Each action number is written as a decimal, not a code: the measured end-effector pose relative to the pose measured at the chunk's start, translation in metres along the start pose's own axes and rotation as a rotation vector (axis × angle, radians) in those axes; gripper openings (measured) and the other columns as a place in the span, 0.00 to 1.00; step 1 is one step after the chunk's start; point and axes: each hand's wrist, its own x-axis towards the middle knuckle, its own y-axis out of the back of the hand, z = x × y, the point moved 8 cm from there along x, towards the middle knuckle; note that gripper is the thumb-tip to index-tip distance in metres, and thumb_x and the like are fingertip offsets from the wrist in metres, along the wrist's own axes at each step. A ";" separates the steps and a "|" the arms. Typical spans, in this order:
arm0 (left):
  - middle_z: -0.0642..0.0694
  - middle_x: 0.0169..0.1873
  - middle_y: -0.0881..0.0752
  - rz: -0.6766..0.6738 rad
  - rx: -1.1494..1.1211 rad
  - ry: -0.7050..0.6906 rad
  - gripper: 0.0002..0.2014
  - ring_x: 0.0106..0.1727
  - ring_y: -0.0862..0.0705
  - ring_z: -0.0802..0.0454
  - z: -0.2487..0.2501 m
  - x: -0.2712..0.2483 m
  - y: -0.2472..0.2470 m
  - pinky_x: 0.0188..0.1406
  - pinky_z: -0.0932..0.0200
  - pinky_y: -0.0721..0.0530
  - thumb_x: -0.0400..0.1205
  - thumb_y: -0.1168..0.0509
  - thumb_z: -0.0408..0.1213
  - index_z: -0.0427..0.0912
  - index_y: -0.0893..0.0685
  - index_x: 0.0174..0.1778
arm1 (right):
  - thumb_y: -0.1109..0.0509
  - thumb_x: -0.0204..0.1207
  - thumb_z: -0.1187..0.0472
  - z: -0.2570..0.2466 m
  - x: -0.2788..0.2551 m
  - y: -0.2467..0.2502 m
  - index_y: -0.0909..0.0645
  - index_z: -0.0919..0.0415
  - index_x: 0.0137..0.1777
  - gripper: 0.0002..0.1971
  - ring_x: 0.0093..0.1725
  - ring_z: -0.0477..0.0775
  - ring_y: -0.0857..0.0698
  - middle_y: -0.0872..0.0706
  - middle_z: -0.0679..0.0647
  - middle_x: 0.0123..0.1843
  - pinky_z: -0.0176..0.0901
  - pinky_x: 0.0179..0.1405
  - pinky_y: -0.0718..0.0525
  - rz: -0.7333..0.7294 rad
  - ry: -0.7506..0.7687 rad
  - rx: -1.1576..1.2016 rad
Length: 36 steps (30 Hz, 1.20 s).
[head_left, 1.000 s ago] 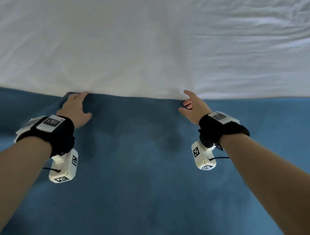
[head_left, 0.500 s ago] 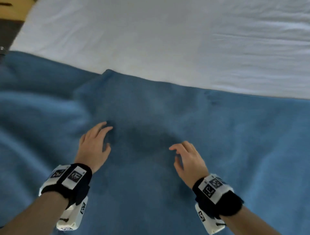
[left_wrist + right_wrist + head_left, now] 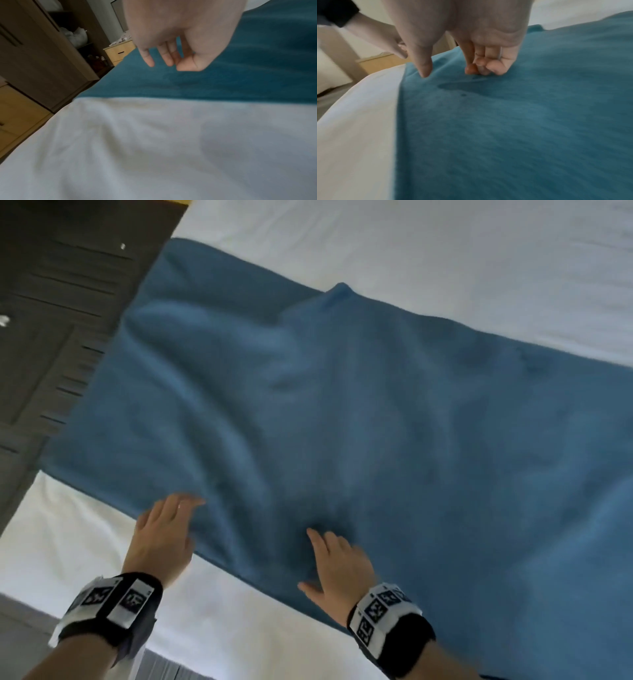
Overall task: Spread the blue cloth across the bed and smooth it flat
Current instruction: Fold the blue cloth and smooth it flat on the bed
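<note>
The blue cloth [image 3: 376, 405] lies across the white bed [image 3: 445, 251], with long wrinkles in its left half and a small raised bump on its far edge. My left hand [image 3: 164, 529] is at the cloth's near edge, fingers straight and pointing over it. In the left wrist view the left hand [image 3: 171, 40] hangs just above the cloth [image 3: 223, 81] and holds nothing. My right hand [image 3: 337, 563] lies on the cloth near that same edge. In the right wrist view its fingertips [image 3: 476, 70] press into the cloth [image 3: 505, 121], thumb out to the side.
White sheet [image 3: 85, 559] shows between the cloth's near edge and the bed's edge. Dark wood flooring [image 3: 51, 337] runs along the bed's left side. A dark wardrobe [image 3: 42, 54] and a light wooden nightstand [image 3: 120, 52] stand beyond the bed's left end.
Both hands have drawn back from the cloth's far edge to its near edge. The view has swung left, showing the bed's left end and the floor.
</note>
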 end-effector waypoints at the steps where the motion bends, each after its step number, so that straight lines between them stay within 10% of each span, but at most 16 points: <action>1: 0.41 0.57 0.16 -0.001 0.025 -0.001 0.32 0.55 0.17 0.37 -0.014 -0.003 -0.005 0.54 0.42 0.21 0.57 0.37 0.26 0.42 0.19 0.61 | 0.36 0.74 0.40 -0.016 0.004 -0.008 0.54 0.59 0.81 0.45 0.68 0.60 0.29 0.30 0.56 0.70 0.54 0.65 0.29 -0.030 0.002 -0.021; 7: 0.40 0.67 0.19 -0.031 0.172 -0.259 0.41 0.59 0.16 0.38 -0.066 0.006 -0.027 0.59 0.39 0.22 0.55 0.27 0.27 0.44 0.23 0.69 | 0.32 0.71 0.43 -0.102 0.033 -0.043 0.58 0.62 0.81 0.49 0.63 0.60 0.27 0.30 0.58 0.66 0.56 0.59 0.26 -0.022 -0.074 -0.114; 12: 0.42 0.57 0.14 0.063 0.165 -0.455 0.26 0.53 0.13 0.41 -0.080 0.031 -0.016 0.48 0.48 0.18 0.63 0.28 0.29 0.42 0.16 0.60 | 0.17 0.46 0.50 -0.151 0.056 -0.035 0.21 0.58 0.68 0.45 0.38 0.49 0.15 0.15 0.48 0.43 0.39 0.28 0.16 0.203 -0.144 -0.229; 15: 0.42 0.50 0.14 0.087 0.108 -0.429 0.19 0.48 0.14 0.41 -0.089 0.047 -0.006 0.40 0.49 0.20 0.69 0.44 0.28 0.42 0.15 0.52 | 0.18 0.53 0.55 -0.151 0.064 -0.025 0.21 0.57 0.66 0.37 0.41 0.49 0.14 0.15 0.48 0.47 0.39 0.29 0.15 0.261 -0.225 -0.228; 19: 0.39 0.44 0.18 0.061 -0.007 -0.230 0.16 0.48 0.18 0.37 -0.137 0.062 -0.003 0.41 0.45 0.27 0.66 0.36 0.19 0.39 0.18 0.46 | 0.32 0.74 0.57 -0.141 0.074 -0.024 0.32 0.59 0.67 0.23 0.56 0.58 0.18 0.21 0.54 0.59 0.49 0.43 0.20 0.165 -0.251 -0.098; 36: 0.36 0.30 0.22 0.016 0.084 -0.227 0.09 0.34 0.18 0.36 -0.221 0.044 -0.002 0.31 0.46 0.25 0.61 0.33 0.18 0.35 0.22 0.30 | 0.38 0.77 0.57 -0.200 0.101 -0.030 0.32 0.59 0.62 0.15 0.54 0.60 0.18 0.20 0.55 0.56 0.48 0.34 0.29 0.106 -0.068 -0.132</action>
